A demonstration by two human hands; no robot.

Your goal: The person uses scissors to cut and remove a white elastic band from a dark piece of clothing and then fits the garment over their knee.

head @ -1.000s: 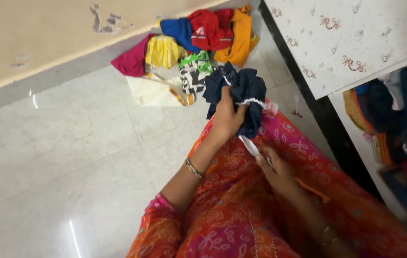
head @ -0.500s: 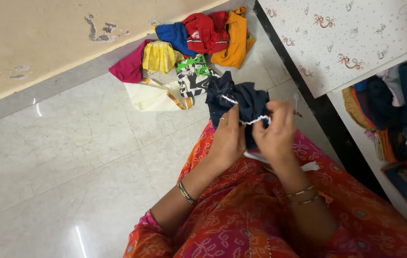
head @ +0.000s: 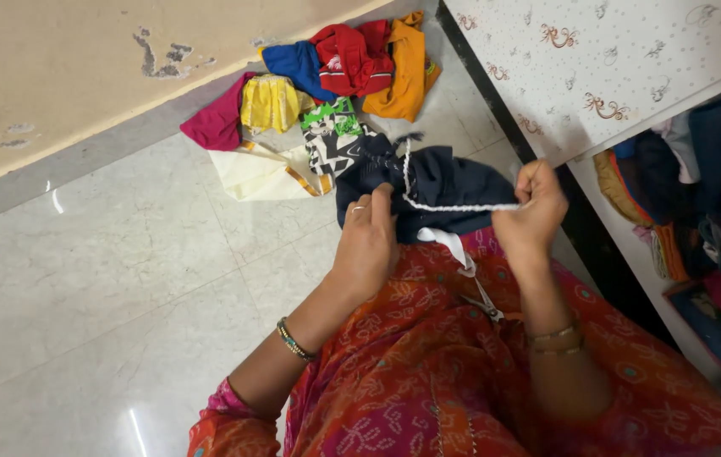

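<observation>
Hands (head: 454, 227) on navy garment's (head: 445, 182) edge

Glossy pale tile floor (head: 107, 288) meets a beige wall (head: 56, 59) with chipped paint. At right, a white patterned cupboard door (head: 597, 59) stands open on stuffed shelves (head: 699, 211).

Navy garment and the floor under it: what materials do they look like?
Navy garment: soft woven or knit cloth, matte; it bunches and creases between the left hand and right hand. Its white trim looks like lace or cord, hard to tell. Floor: polished stone or glazed tile, probably; pale, faintly veined, glossy with light glints and thin joint lines.
</observation>
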